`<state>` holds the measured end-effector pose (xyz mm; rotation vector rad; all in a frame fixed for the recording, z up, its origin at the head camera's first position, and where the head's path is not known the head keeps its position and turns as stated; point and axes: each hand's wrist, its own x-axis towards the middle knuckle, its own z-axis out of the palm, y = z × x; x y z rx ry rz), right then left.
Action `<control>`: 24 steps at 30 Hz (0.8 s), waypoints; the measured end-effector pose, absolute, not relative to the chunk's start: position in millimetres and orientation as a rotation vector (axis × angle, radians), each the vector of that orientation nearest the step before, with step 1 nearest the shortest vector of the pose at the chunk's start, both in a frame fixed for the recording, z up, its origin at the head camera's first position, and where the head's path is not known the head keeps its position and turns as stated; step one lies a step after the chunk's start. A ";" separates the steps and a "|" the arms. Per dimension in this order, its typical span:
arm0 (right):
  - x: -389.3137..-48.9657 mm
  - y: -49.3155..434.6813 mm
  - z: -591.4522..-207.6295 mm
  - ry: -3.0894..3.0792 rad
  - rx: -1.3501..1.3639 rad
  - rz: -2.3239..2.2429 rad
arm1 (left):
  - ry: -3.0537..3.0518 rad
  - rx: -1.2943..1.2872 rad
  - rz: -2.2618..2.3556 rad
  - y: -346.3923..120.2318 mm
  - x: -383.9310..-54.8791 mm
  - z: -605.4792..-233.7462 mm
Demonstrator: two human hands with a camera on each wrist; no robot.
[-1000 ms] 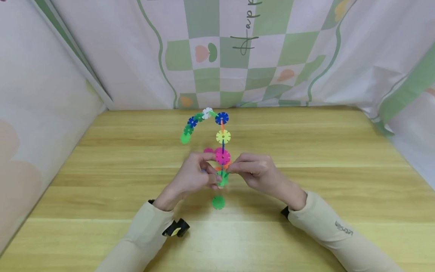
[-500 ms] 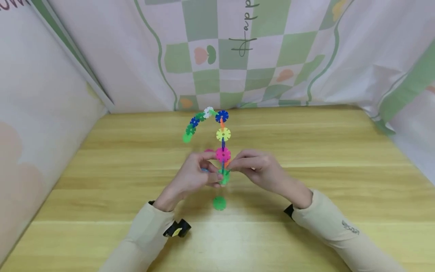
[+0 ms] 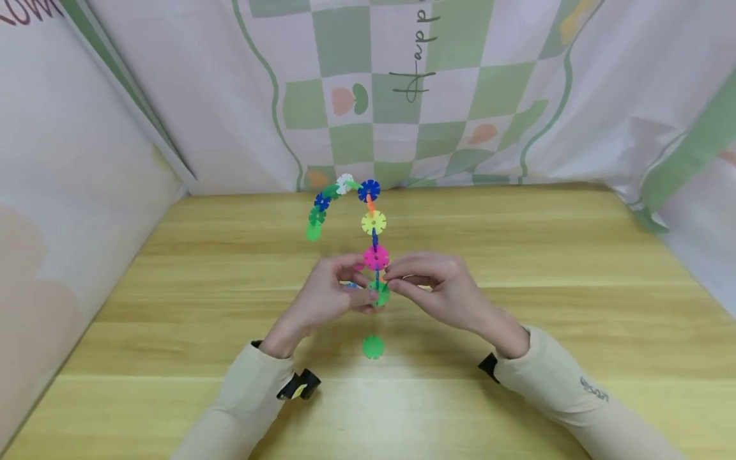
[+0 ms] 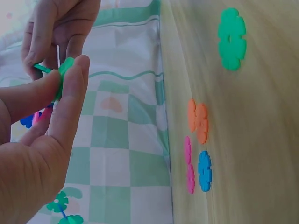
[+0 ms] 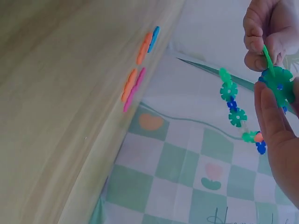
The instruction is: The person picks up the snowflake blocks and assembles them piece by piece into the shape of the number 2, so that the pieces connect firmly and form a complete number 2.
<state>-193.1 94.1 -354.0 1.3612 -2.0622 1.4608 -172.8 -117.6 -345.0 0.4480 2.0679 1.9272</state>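
Note:
A curved chain of coloured snowflake discs (image 3: 374, 222) stands upright between the two hands, its top arching over to the left. At its lower end the left hand (image 3: 322, 291) pinches a green snowflake disc (image 3: 379, 294), with the index finger reaching up by the pink disc (image 3: 376, 257). Close against it, the fingertips of the right hand (image 3: 445, 287) pinch another green snowflake disc (image 4: 42, 68), seen edge-on in the left wrist view. Fingers partly hide where these green discs meet, so I cannot tell whether they are joined.
On the wooden table (image 3: 207, 319), a loose green disc (image 3: 373, 347) lies nearer the person. Behind the hands lie loose orange discs (image 4: 202, 122), pink discs (image 4: 190, 178) and a blue disc (image 4: 205, 171). A patterned curtain (image 3: 397, 115) hangs along the back.
The arched top of the chain has tilted a little to the left. The right thumb has shifted, now showing below the fingers. Both hands stay around the lower end.

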 end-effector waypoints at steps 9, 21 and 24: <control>-191.5 94.8 -354.8 -2.081 1.315 1.605 | 2.009 0.521 1.997 -114.5 -173.7 -349.0; -189.9 92.9 -355.5 -2.064 1.283 1.655 | 2.037 0.549 1.989 -117.8 -175.6 -350.4; -189.9 92.6 -355.0 -2.054 1.295 1.654 | 2.032 0.583 2.001 -118.1 -176.7 -351.8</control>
